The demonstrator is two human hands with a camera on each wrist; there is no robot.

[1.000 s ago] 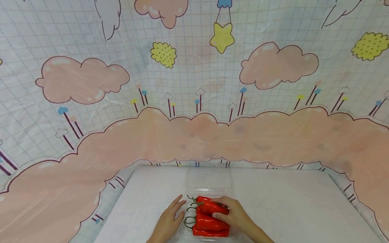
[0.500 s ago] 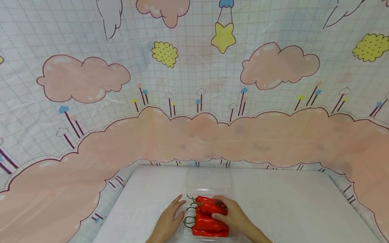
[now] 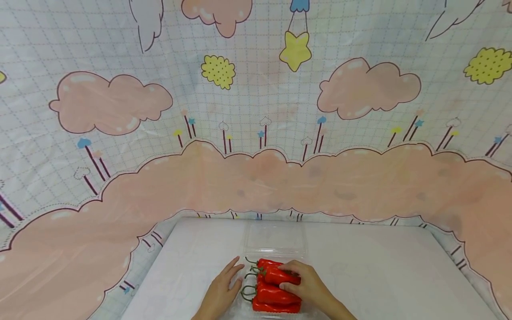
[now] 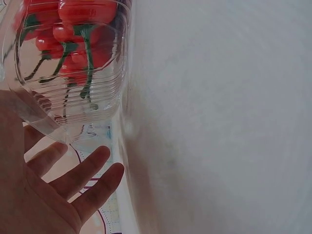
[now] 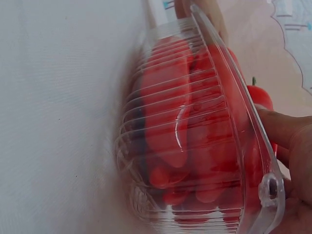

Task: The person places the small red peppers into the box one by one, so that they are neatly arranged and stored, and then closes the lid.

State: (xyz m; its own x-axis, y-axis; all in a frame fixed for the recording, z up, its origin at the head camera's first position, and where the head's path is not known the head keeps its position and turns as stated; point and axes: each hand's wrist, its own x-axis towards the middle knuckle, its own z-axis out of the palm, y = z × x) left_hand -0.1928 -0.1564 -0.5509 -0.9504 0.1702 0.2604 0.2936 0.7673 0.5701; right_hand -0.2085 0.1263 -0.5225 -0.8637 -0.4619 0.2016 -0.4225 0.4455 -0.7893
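Several long red peppers (image 3: 276,294) with green stems pointing left lie in a clear plastic clamshell box (image 4: 73,105). Its lid (image 3: 275,238) is folded back flat behind it. My right hand (image 3: 314,286) reaches in from the right and grips the uppermost red pepper (image 3: 276,275), thumb on the near side and fingers on the far side. That pepper rests on top of the others. My left hand (image 3: 220,291) stays at the box's left side with its fingers extended, holding nothing. In the left wrist view its fingertips lie close to the box wall; whether they touch it is unclear.
The box stands on a white tabletop (image 3: 380,271), near its front edge. Behind and around the table hangs a patterned cloth (image 3: 256,182) with pink clouds and yellow stars.
The right hand and the top pepper have shifted very slightly, with the hand still gripping it. My left hand has stayed in place. The head view has tilted a little.
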